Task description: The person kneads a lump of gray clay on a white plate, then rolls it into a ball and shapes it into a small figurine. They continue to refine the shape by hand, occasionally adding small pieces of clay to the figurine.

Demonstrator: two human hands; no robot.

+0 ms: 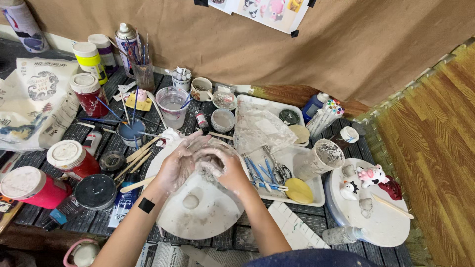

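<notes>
Nearest lies a small round pale clay ball (191, 201) on the round white clay-smeared work board (217, 217). Just beyond it, the left hand (176, 165) and right hand (225, 168) are cupped together, clamped around a grey clay lump (209, 160). 2 red paint jars (74, 159) stand left.

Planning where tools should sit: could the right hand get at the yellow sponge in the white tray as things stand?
Probably yes: the yellow sponge lies beside the right hand, nothing between, though both hands are cupped around clay.
</notes>
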